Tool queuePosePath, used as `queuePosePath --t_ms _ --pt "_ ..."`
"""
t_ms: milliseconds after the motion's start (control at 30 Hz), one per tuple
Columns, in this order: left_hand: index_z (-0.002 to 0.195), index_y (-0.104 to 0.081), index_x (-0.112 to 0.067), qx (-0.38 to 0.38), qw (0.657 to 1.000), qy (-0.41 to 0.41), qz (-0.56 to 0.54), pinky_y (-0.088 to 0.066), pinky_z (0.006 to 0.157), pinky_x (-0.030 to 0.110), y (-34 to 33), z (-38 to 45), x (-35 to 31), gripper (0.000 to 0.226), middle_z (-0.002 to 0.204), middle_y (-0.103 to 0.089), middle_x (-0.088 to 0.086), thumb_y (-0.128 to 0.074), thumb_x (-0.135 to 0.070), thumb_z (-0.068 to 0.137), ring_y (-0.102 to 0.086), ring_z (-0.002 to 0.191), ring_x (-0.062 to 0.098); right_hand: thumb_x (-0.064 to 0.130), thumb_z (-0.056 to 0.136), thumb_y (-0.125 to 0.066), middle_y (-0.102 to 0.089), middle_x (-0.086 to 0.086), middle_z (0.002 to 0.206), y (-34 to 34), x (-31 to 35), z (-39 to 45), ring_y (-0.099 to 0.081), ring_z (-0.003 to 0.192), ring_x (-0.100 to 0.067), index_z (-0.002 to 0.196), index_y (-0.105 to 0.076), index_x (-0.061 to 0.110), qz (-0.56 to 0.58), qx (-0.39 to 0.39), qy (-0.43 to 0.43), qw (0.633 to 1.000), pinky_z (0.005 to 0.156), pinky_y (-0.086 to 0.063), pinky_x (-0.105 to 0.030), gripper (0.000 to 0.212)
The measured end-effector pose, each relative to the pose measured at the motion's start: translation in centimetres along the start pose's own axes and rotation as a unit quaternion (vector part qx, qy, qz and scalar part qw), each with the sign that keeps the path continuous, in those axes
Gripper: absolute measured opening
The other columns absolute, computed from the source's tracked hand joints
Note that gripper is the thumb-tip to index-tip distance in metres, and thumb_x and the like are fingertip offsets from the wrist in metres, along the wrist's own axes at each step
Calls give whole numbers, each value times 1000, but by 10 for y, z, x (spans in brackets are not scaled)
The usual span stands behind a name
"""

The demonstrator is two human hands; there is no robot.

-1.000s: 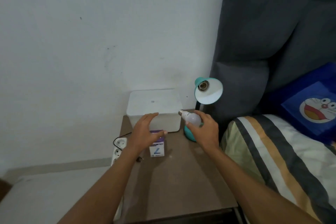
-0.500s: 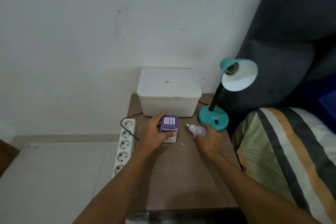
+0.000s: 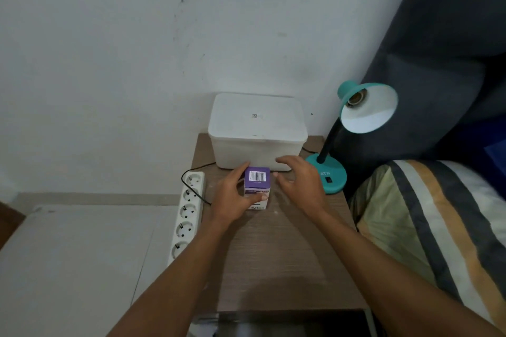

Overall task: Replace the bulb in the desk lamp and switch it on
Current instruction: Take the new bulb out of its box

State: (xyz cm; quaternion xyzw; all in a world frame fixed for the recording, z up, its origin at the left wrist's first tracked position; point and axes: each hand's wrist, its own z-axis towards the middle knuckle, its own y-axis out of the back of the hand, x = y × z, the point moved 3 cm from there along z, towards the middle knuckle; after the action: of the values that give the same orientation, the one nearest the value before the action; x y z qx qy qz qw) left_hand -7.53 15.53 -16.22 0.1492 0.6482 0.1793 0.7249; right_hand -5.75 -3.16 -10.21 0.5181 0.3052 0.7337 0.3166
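Observation:
A teal desk lamp point(image 3: 331, 175) stands at the table's right back corner, its shade point(image 3: 375, 115) tilted toward me and the socket point(image 3: 356, 97) bare. Its black switch point(image 3: 327, 179) sits on the base. A small purple and white bulb box point(image 3: 257, 176) stands upright on the table with my left hand point(image 3: 232, 194) gripping its left side and front. Just right of the box, my right hand point(image 3: 298, 183) hovers low with its fingers spread. The white bulb it held earlier is not visible; it may lie under that hand.
A white lidded container point(image 3: 257, 131) sits at the back of the brown table point(image 3: 273, 254). A white power strip point(image 3: 189, 213) with a black cord runs along the table's left edge. A striped pillow point(image 3: 438, 213) lies to the right, dark fabric point(image 3: 438, 35) behind the lamp.
My right hand lowered the white bulb from near the lamp to the table, then opened and moved toward the box. My left hand closed on the box. The view tilted down.

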Motion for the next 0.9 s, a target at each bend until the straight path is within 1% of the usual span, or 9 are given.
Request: queuePosePath --t_ms 67,167,267,367,567,633,800,833,900 --pt "152 -48 -14 2 1000 -1 -3 -48 86 1 0 0 1 102 137 -65 7 -98 -26 64 -64 115 10 22 93 -69 -63 -3 135 -2 18 13 -55 125 -19 129 -67 20 -26 63 70 995 102 -50 -38 36" --pt "153 -45 -14 7 1000 -1 -8 -48 82 1 -1 0 3 100 136 -65 5 -97 -24 68 -64 112 8 19 94 -66 -62 -6 137 -10 31 22 -54 126 -22 127 -69 20 -108 150 143 972 98 -50 -37 33" --pt "155 -43 -16 9 1000 -2 -20 -53 86 8 -3 0 4 100 138 -64 2 -96 -26 69 -65 113 7 21 92 -70 -67 -6 130 -13 32 21 -60 117 -21 127 -69 17 -127 186 172 959 92 -54 -34 35" --pt "154 -44 -17 8 999 -8 -31 -56 90 15 -4 2 7 101 132 -62 -7 -96 -26 68 -65 110 4 22 91 -72 -70 -5 123 -13 33 21 -65 107 -19 125 -71 15 -119 199 189 954 87 -56 -33 35" --pt "155 -43 -19 4 999 -17 -38 -56 94 17 -6 1 12 102 133 -61 -8 -96 -25 68 -65 114 5 20 92 -70 -71 -6 121 -10 37 26 -68 102 -21 122 -72 16 -122 225 207 944 85 -58 -36 31" --pt "155 -43 -19 -1 999 -16 -41 -54 93 14 -6 0 12 101 132 -60 -10 -96 -23 69 -64 114 5 23 92 -69 -72 -5 118 -11 36 25 -69 95 -19 121 -72 16 -124 223 219 942 81 -59 -34 30" --pt "156 -40 -21 -6 999 -21 -40 -55 94 17 -8 -1 9 97 139 -61 -1 -92 -19 74 -64 119 11 27 94 -63 -72 -6 110 -13 31 16 -68 89 -17 121 -69 13 -125 194 269 935 75 -59 -29 31" --pt "156 -40 -21 -5 999 -22 -42 -55 94 16 -8 -1 9 97 139 -62 1 -92 -18 74 -64 118 10 27 96 -60 -72 -5 109 -13 30 16 -68 87 -16 121 -68 13 -122 191 273 935 74 -59 -29 30" --pt "157 -38 -24 -5 999 -25 -40 -51 93 10 -7 -2 8 99 138 -63 -1 -92 -20 74 -64 113 0 25 100 -53 -74 -4 105 -12 30 16 -68 82 -12 121 -67 15 -99 174 256 946 73 -58 -25 28"
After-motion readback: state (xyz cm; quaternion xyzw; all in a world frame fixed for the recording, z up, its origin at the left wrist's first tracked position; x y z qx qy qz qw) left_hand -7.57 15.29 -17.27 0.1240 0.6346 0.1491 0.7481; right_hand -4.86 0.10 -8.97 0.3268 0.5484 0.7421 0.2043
